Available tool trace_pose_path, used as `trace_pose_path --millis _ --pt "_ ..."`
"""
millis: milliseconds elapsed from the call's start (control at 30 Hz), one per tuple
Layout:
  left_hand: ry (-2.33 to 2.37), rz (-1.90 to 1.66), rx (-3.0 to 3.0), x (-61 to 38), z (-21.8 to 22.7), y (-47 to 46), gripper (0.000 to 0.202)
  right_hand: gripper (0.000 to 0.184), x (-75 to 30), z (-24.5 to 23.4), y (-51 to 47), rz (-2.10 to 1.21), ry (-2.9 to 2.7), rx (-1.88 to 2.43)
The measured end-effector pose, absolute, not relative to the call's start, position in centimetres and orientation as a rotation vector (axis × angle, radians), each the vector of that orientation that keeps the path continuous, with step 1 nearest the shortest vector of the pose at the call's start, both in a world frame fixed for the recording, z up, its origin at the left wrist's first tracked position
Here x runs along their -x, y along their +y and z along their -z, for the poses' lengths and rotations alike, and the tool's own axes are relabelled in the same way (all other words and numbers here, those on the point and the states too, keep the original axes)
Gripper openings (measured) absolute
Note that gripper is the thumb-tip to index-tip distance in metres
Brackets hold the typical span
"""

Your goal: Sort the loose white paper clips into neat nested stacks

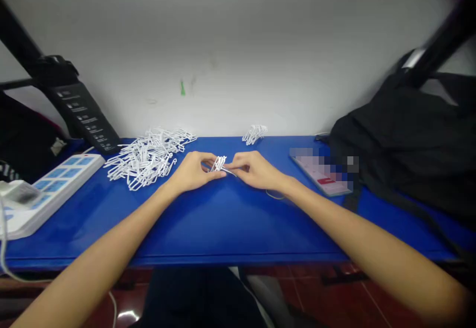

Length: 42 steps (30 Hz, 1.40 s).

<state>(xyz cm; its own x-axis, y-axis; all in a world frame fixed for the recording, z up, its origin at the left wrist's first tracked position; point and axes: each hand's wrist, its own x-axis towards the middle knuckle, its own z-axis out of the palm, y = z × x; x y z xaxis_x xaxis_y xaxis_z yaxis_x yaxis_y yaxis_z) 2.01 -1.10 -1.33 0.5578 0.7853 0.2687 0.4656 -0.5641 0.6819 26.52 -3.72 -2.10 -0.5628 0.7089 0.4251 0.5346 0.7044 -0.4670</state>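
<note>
And here, just above the glossy blue tabletop (223,224), both hands meet over a small bundle of thin white hooked pieces (220,162). The left hand (191,171) has it pinched, thumb on the near side, fingers behind, the pieces lined up side by side between them. In from the other side comes the right hand (255,169), thumb and forefinger narrow at the bundle's right edge, by one thin end poking out; whether they grip it or merely touch, one cannot tell.

Over by the left hand, a loose tangled heap of white hooked pieces (145,157), crossed every which way; against the pale wall (223,55), beyond the right hand, a neat white cluster (255,134) sits apart.

How do they handle? Very light, by the look of them, stiff rather than soft, probably smooth enough to slide in a loose pinch. The bent ends look ready to snag on neighbours, and such thin necks might bend if forced. Best hold, surely: a gentle fingertip pinch on the straight shanks, clear of the hooks.
</note>
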Motion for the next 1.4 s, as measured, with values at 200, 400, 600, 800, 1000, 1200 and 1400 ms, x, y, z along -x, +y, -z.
trace_pose_path --millis 200,400,600,800,1000,1200,1400 --pt "0.984 -0.737 -2.251 -1.7 0.9 -1.0 0.042 0.04 -27.2 1.4 -3.6 -0.353 -2.455 0.862" --pt "1.105 -0.708 -2.286 -0.9 0.8 -0.1 0.049 0.037 -32.4 -1.0 -1.6 -0.097 -2.254 1.165" --pt "1.12 -0.74 -2.309 -0.7 1.2 0.5 0.044 0.009 -36.7 -1.7 -0.5 -0.509 -2.435 1.296" --pt "1.135 -0.716 -2.339 -0.5 1.1 0.5 0.05 0.026 -35.4 -2.2 -1.9 -1.077 -2.507 1.245" --pt "1.134 -0.7 -2.451 -0.5 1.2 0.1 0.037 0.026 -32.5 -1.0 -2.2 -0.793 -2.443 1.23" --pt "1.104 -0.73 -2.469 -1.4 1.5 -0.8 0.042 0.02 -29.2 0.4 -3.5 -0.427 -2.311 1.083" --pt "1.041 -0.722 -2.295 -1.3 1.4 -0.9 0.083 0.032 -28.3 0.9 -4.0 -0.362 -2.368 0.967"
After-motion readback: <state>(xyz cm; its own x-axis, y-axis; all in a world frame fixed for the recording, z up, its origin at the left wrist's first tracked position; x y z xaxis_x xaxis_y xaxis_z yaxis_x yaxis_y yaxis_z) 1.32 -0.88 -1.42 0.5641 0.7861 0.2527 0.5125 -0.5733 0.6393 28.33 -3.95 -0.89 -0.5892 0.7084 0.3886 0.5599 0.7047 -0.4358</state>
